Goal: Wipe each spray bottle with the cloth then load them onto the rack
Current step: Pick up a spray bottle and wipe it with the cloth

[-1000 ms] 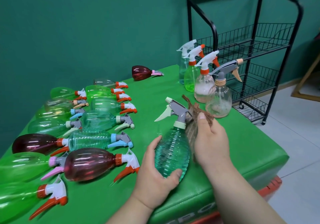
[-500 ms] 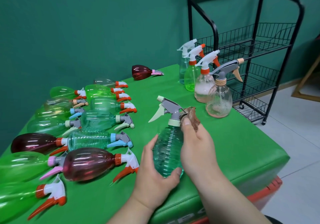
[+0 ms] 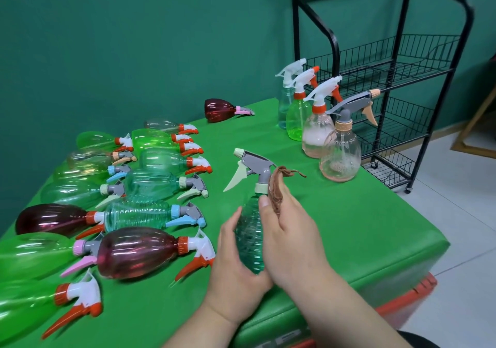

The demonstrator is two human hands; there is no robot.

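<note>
Spray bottles lie in rows left of the left hand, and the rack beyond the right hand shows none loaded. Between the hands stands the teal bottle. The left hand grips its base. The right hand has slid in against its side, pinching the brown cloth, now bunched at the neck. Wiping looks underway, so loading waits.
</note>
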